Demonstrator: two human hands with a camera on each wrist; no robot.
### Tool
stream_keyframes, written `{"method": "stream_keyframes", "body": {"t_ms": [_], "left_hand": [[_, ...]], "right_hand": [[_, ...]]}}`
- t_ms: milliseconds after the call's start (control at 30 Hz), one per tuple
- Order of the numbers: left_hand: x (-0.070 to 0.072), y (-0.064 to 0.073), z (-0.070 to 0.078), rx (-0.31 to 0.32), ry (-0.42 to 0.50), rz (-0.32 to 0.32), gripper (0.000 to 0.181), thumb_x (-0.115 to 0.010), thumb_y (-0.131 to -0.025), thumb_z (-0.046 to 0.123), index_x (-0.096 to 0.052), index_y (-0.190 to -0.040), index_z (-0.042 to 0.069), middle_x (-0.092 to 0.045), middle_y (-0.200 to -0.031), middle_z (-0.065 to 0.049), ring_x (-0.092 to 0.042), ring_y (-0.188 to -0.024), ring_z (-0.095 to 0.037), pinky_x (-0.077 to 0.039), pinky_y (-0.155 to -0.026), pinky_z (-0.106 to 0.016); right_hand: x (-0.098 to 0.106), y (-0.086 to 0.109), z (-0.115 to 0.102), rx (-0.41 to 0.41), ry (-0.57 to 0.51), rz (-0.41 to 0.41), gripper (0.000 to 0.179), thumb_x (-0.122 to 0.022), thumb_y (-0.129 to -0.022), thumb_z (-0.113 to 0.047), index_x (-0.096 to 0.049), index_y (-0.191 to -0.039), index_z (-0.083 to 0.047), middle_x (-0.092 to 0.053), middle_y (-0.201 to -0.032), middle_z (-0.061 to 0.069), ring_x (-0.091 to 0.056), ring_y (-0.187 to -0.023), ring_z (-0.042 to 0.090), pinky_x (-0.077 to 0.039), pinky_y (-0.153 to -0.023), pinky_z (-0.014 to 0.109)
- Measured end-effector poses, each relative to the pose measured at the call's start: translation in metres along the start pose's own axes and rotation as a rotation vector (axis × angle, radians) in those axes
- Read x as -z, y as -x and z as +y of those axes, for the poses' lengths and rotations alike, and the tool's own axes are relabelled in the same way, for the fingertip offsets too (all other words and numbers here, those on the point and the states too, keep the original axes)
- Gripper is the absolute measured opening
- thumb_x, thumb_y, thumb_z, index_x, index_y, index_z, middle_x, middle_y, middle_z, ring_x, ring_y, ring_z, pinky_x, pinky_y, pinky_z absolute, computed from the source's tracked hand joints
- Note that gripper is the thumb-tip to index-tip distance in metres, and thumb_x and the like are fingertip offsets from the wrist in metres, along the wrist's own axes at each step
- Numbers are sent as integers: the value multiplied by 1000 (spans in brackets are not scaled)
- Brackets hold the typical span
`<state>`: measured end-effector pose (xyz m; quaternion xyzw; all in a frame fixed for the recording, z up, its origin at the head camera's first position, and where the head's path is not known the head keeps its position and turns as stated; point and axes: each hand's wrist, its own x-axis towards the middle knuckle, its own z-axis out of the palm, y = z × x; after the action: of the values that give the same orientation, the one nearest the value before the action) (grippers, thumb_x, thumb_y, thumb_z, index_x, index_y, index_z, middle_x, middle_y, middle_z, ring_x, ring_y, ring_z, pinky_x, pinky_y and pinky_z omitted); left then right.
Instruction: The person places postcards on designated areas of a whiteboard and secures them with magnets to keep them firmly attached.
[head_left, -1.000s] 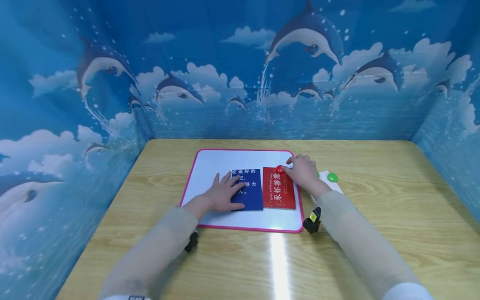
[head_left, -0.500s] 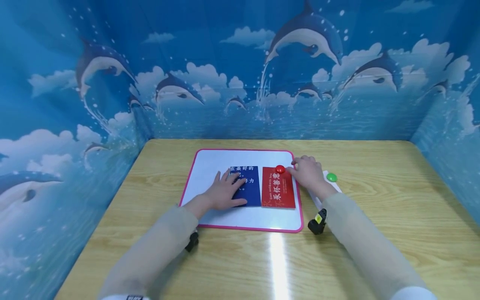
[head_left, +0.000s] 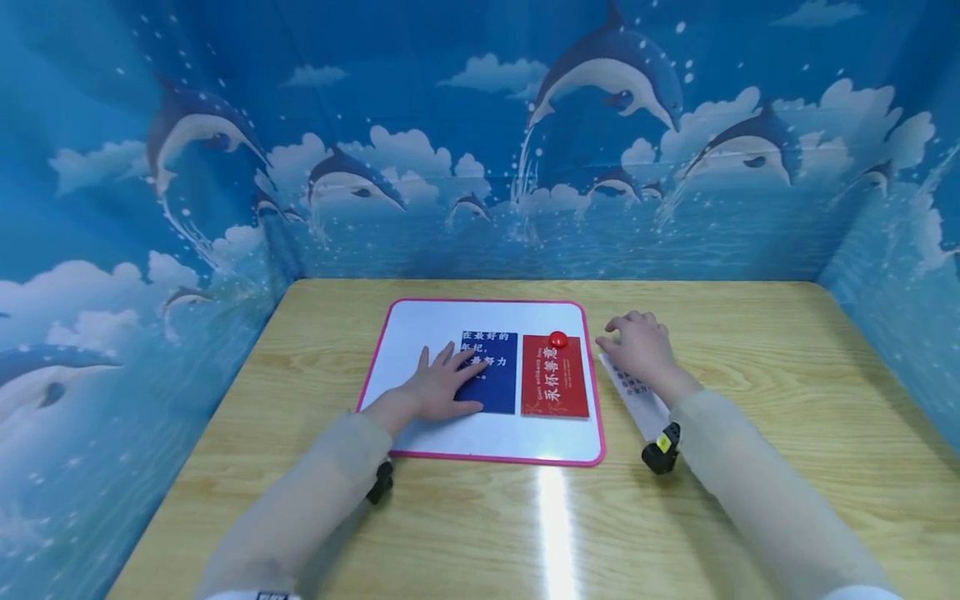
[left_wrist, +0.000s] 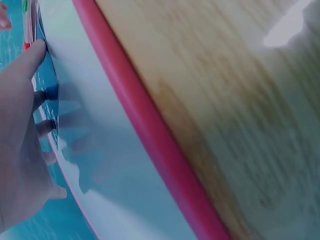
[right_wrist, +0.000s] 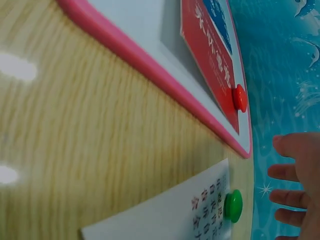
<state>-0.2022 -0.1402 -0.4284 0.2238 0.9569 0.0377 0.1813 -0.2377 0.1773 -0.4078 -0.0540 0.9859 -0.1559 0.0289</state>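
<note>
My left hand (head_left: 442, 392) lies with spread fingers on a dark blue card (head_left: 501, 390) with white characters, which rests on a pink-rimmed whiteboard (head_left: 423, 321). Beside it on the board is a red card (head_left: 572, 396), with a round red magnet (head_left: 558, 339) at its top edge. My right hand (head_left: 643, 350) hovers right of the board, fingers loosely bent and holding nothing. Below it a white card (head_left: 647, 412) with dark characters lies on the table. A green magnet (right_wrist: 233, 206) sits at that card's end in the right wrist view, apart from the fingers; the hand hides it in the head view.
The wooden table (head_left: 780, 400) extends around the board on all sides. A blue dolphin-print curtain (head_left: 480, 167) stands along the back and sides.
My right hand has let go of the red magnet and moved right, over the white card. The blue card has shifted slightly left and away from me, under my left hand.
</note>
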Motion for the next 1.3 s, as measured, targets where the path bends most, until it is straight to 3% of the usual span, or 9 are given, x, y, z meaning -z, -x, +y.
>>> {"method": "stream_keyframes", "body": {"t_ms": [100,200,367,567,967,1300], "left_hand": [[0,0,-2,-22,23,25,74,-45,-89,61,-18,-150,31,-11,-159,-4,0,-146,-35,0,-113,-64],[0,2,-2,-53,31,88,72,-44,-90,59,-21,-150,26,-9,-159,-8,1,-146,-36,0,-113,-64],[0,3,0,-51,-19,183,71,-43,-92,57,-25,-149,20,-14,-158,-11,-2,-145,-37,0,-113,-62],[-4,2,4,-20,-64,148,66,-42,-92,58,-32,-147,24,-28,-152,-12,-12,-144,-40,-3,-113,-63],[-9,-1,0,-15,-42,90,64,-42,-93,57,-27,-148,29,-22,-155,-9,-10,-145,-37,-3,-113,-63],[-5,2,-1,-40,-6,88,62,-42,-94,54,-29,-148,26,-22,-155,-11,-11,-144,-38,-4,-112,-65]], "right_hand": [[-1,2,4,-1,3,-12,44,-52,-94,-32,-57,-122,1,-50,-125,26,-38,-119,43,-31,-99,59],[-1,5,8,4,12,2,46,-53,-93,-32,-55,-124,2,-45,-130,27,-33,-124,45,-28,-101,61],[0,9,17,29,33,51,48,-55,-92,-31,-52,-126,3,-35,-137,31,-23,-130,49,-24,-103,64],[1,11,30,34,47,64,51,-57,-90,-31,-51,-127,3,-32,-138,32,-21,-130,51,-21,-103,66],[3,19,58,-13,49,20,57,-58,-88,-32,-47,-129,6,-20,-144,36,-7,-135,55,-8,-107,68],[0,22,74,-29,89,25,56,-60,-87,-32,-49,-128,5,-21,-143,36,-9,-134,56,-8,-105,70]]}}
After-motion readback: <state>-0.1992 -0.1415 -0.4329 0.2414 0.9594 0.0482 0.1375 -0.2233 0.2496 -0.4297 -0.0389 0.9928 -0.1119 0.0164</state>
